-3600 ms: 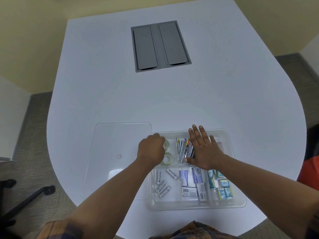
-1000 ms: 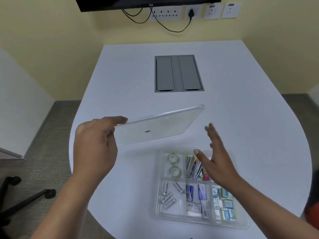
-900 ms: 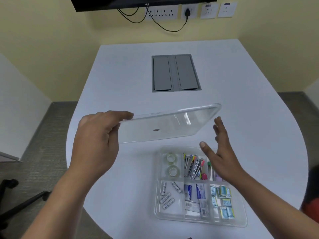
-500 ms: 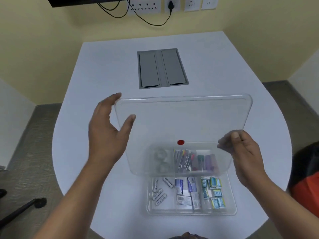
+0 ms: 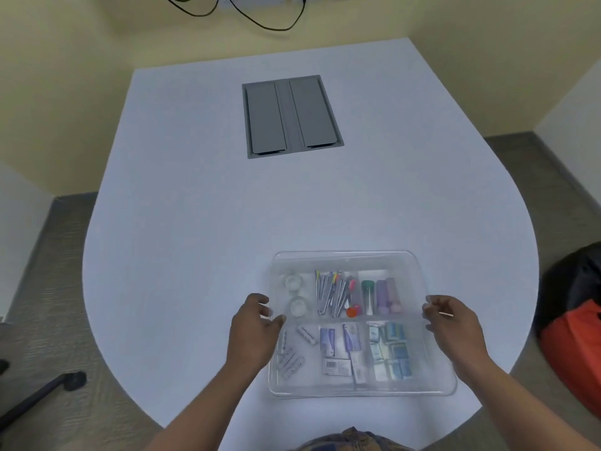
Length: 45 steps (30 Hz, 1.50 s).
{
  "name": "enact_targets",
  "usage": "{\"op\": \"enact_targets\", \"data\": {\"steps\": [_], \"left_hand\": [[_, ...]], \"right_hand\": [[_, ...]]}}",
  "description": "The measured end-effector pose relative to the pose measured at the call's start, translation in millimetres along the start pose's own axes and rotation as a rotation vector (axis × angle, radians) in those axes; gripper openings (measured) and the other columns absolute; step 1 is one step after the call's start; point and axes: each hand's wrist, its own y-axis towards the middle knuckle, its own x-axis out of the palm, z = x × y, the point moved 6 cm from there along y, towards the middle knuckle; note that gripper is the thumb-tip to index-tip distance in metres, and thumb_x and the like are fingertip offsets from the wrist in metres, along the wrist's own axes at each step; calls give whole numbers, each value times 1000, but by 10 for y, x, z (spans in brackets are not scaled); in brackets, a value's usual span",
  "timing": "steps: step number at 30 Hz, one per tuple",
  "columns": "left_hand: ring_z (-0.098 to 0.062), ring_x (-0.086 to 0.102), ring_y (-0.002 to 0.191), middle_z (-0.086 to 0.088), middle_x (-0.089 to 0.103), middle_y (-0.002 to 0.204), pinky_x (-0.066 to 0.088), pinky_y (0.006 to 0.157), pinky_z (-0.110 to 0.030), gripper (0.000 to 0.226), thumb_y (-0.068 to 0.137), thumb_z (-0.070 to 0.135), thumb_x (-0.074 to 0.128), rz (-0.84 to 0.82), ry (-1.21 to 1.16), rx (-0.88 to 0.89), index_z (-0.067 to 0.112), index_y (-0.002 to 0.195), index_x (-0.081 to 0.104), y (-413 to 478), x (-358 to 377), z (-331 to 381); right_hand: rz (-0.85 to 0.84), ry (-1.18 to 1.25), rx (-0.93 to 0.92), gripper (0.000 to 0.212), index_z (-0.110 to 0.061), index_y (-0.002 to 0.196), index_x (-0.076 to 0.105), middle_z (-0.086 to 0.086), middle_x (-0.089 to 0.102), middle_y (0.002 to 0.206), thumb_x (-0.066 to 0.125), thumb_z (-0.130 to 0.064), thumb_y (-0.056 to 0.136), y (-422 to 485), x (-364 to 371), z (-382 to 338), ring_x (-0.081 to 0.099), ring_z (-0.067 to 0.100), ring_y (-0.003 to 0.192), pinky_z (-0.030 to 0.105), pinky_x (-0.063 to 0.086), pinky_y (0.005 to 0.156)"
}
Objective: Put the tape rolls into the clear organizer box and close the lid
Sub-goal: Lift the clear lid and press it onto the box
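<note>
As the lid (image 5: 344,265) is thin, light, slippery plastic over the clear organizer box (image 5: 361,388), your left hand (image 5: 252,330) and right hand (image 5: 450,323) pinch its side edges loosely; press there.

The scene is lit evenly and softly from above; no lamp is seen in the frame. The white table (image 5: 195,222) is rendered with a cool bluish cast, while the walls are shown in warm yellow. Only faint, diffuse shadows are cast beneath the left hand (image 5: 252,333) and right hand (image 5: 452,327). Pale sheen is picked up along the far rim of the clear lid (image 5: 344,255), and the contents beneath are veiled and softened by it. Strong wide-angle distortion is shown: the table edges are bowed and the corners stretched. Fine detail is smeared throughout by mild blur and compression.
</note>
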Motion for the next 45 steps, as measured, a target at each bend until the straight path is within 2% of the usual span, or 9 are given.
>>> {"op": "enact_targets", "data": {"steps": [3,13,21,26,33,36,40,42,45], "left_hand": [[-13,65,77,5,65,93,53,75,-33,45,78,28,76,23,95,-19,21,118,56,35,39,-47],[-17,65,84,2,68,99,52,81,-34,45,78,29,76,103,156,-47,16,119,63,115,-9,-126],[-20,63,71,-3,69,77,45,61,-27,16,75,16,79,-75,-141,-208,14,87,70,163,38,-394],[-20,62,65,-5,68,74,45,55,-25,15,78,5,74,-105,-267,-256,10,92,71,254,-74,-503],[-23,63,72,-5,63,81,48,64,-31,47,78,5,74,-114,-188,-202,26,117,57,335,-116,-467],[-14,61,78,3,60,81,45,67,-30,65,77,7,74,-89,-95,-144,32,131,47,361,-103,-446],[-21,59,98,4,55,109,47,83,-35,87,75,13,78,-107,-13,-109,34,144,31,397,-161,-439],[-23,56,111,1,46,130,49,87,-39,92,75,20,78,-110,149,-17,33,147,23,399,-191,-369],[-22,43,132,3,31,152,45,99,-39,91,76,27,76,-112,426,269,31,148,20,386,-206,-138]], "right_hand": [[4,-164,-19,16,-20,105,69,-2,69,96,63,-19,89,40,28,49,64,25,95,48,50,94],[-28,-187,-11,23,-20,111,69,1,71,101,64,-19,89,117,159,36,62,19,93,33,47,87],[-86,-228,33,28,-15,112,69,1,72,95,65,-12,85,132,200,21,66,18,87,26,48,76],[-175,-291,4,32,-18,111,64,-1,68,88,64,-8,80,114,381,-87,63,10,80,25,44,67],[-257,-386,-22,39,-22,111,61,-2,67,84,60,-1,78,161,520,-179,62,13,77,24,46,59],[-281,-370,43,40,-18,106,65,5,70,80,58,5,74,225,514,-187,65,23,73,39,58,71],[-350,-445,67,45,-13,116,64,3,71,87,61,4,74,296,564,-243,64,25,82,38,52,74],[-371,-641,-42,57,-15,131,52,4,67,113,65,-5,76,271,608,-322,62,26,102,30,46,78],[-348,-795,-300,72,-17,143,37,9,45,145,69,-21,78,181,683,-451,48,28,127,36,45,98]]}}
